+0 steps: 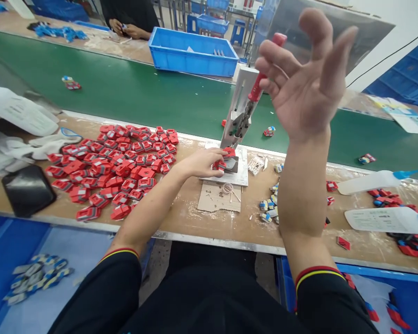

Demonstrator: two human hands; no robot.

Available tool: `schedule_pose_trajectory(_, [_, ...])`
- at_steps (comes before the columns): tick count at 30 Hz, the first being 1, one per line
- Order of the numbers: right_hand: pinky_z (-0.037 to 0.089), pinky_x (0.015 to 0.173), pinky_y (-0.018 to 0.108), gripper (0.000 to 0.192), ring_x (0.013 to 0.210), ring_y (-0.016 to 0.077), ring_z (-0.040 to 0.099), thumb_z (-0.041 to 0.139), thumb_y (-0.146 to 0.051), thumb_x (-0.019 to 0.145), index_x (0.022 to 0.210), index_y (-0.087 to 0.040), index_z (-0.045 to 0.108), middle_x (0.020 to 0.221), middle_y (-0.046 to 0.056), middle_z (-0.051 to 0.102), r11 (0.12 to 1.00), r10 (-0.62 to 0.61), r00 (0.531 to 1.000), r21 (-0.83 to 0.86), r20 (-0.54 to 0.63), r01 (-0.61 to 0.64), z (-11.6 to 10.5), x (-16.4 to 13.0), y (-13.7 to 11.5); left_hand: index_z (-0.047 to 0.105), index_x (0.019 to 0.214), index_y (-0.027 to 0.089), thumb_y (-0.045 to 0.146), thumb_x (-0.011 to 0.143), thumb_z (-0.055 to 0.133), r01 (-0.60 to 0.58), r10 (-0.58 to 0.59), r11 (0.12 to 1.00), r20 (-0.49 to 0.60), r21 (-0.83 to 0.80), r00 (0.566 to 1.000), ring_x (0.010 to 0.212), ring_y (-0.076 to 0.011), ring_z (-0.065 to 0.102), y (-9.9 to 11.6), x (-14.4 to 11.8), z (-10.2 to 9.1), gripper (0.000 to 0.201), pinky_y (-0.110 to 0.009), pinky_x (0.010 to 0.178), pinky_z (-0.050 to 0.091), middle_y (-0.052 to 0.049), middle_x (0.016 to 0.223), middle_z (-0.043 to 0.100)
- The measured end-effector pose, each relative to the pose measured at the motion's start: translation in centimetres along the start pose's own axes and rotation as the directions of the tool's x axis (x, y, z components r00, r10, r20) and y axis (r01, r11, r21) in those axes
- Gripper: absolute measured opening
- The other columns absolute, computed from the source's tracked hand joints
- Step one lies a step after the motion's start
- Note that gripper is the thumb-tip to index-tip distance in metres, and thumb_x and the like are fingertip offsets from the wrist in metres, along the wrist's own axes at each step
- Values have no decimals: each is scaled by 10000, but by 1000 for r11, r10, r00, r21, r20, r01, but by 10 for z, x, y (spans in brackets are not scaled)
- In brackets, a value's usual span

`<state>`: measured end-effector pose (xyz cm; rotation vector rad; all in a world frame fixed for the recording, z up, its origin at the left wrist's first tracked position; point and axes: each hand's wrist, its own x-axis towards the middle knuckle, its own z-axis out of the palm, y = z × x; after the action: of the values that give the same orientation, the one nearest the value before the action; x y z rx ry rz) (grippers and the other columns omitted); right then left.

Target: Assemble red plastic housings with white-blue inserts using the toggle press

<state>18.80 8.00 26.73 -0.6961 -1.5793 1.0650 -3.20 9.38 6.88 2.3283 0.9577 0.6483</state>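
Note:
My left hand (205,162) rests on the base of a small hand press (237,111), its fingers pinching a red part (218,164) on the press's plate. Raised in front of me, my right hand (301,81) has its fingers spread, and two fingertips touch the press's red lever handle (264,69) without closing around it. A large heap of red parts (113,164) lies left of the press. Small blue, yellow and grey pieces (270,204) lie to the right of it, partly hidden by my right forearm.
A green conveyor belt (142,93) runs behind the bench with stray parts on it. Beyond it stands a blue bin (191,51), and another person's hands (125,28) are at work. White bottles (383,218) lie at right, a black phone (28,190) at left. Blue crates (21,264) sit below the bench.

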Motion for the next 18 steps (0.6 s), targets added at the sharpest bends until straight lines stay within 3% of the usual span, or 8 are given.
schedule_pose_trajectory(3, [434, 687, 352, 630, 1324, 219, 637, 296, -401, 985, 483, -52, 450, 1187, -173, 783, 995, -101, 995, 9, 28, 101, -14, -1, 22, 756, 948, 230, 375, 766, 832, -7, 7, 999, 9, 32, 1000, 1372, -361, 623, 1, 0, -3, 245, -497, 1193, 438, -114, 1465, 695])
schedule_pose_trajectory(5, [522, 774, 283, 305, 1251, 146, 704, 599, -371, 926, 695, -177, 645, 1260, -118, 788, 988, -156, 987, -8, -50, 155, -29, -20, 59, 759, 930, 226, 384, 762, 833, 0, 0, 1000, 0, 5, 1000, 1346, -367, 637, 1, -1, -4, 242, -502, 1185, 442, -121, 1442, 708])
schedule_pose_trajectory(7, [591, 764, 276, 85, 999, 127, 739, 733, -307, 841, 855, -243, 678, 1049, -32, 785, 983, -156, 973, -126, -170, 135, -42, -44, 106, 760, 903, 222, 388, 743, 845, 11, -11, 999, -18, -35, 1000, 1316, -374, 651, 1, -1, -5, 245, -510, 1180, 443, -129, 1409, 724])
schedule_pose_trajectory(9, [609, 803, 355, 132, 879, 164, 709, 743, -268, 789, 854, -226, 635, 910, 6, 740, 956, 17, 991, -287, -134, -55, -47, -65, 153, 758, 883, 218, 388, 727, 857, 20, -22, 998, -24, -56, 999, 1307, -380, 654, 1, -1, -5, 251, -519, 1180, 440, -135, 1392, 732])
schedule_pose_trajectory(12, [597, 875, 449, 426, 1014, 254, 710, 792, -290, 707, 1096, -207, 639, 1174, 103, 755, 855, 277, 961, -457, 4, -244, -33, -77, 202, 758, 899, 210, 388, 732, 851, 32, -32, 999, 6, -27, 999, 1334, -397, 639, 4, 1, -6, 261, -545, 1188, 433, -148, 1416, 716])
schedule_pose_trajectory(14, [575, 964, 478, 502, 1111, 286, 704, 777, -288, 708, 1180, -198, 632, 1240, 126, 754, 841, 307, 949, -487, 66, -238, -19, -75, 218, 762, 918, 206, 386, 747, 838, 30, -31, 1000, 30, 4, 999, 1349, -405, 631, 7, 2, -7, 259, -556, 1193, 430, -155, 1433, 705])
schedule_pose_trajectory(16, [556, 1021, 482, 423, 1122, 285, 710, 739, -280, 734, 1139, -192, 654, 1168, 114, 777, 848, 283, 957, -483, 63, -219, -11, -71, 223, 770, 926, 208, 383, 750, 837, 25, -25, 1000, 26, 1, 999, 1337, -401, 639, 9, 2, -8, 257, -554, 1191, 434, -150, 1416, 714])
schedule_pose_trajectory(18, [565, 1015, 472, 362, 1095, 269, 722, 727, -296, 759, 1101, -193, 670, 1115, 104, 784, 870, 253, 967, -445, 30, -214, -19, -71, 222, 780, 943, 213, 400, 741, 859, 40, -44, 997, -65, -65, 997, 1293, -381, 660, 9, 0, -7, 286, -542, 1179, 445, -136, 1353, 745])
